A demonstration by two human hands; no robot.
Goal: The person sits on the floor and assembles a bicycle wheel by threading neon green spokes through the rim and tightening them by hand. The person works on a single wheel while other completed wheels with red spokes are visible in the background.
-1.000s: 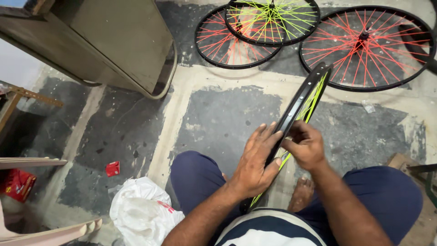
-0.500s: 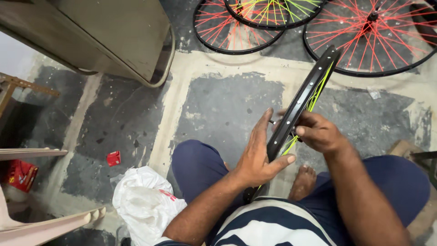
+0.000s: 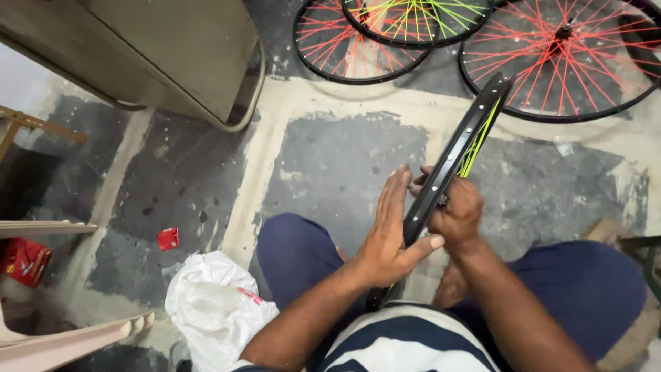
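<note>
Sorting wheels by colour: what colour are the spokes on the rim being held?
Neon yellow-green spokes on a black rim, seen in the head view.

Black rim (image 3: 454, 155), neon-yellow spokes (image 3: 474, 153)

**What the head view hides or cuts off**

The black rim (image 3: 454, 162) is seen edge-on, so its green spokes (image 3: 475, 145) show only as a thin sliver, and its near end disappears behind the left hand (image 3: 389, 238) and the striped shirt (image 3: 406, 348). The right hand (image 3: 454, 213) sits behind the rim, its fingertips hidden. Far away, the red-spoked wheels (image 3: 564, 55) run off the top edge. At left, a red box (image 3: 24, 260) and a pale chair (image 3: 69, 337) are cropped. The white bag's (image 3: 213, 310) contents cannot be made out.
</note>
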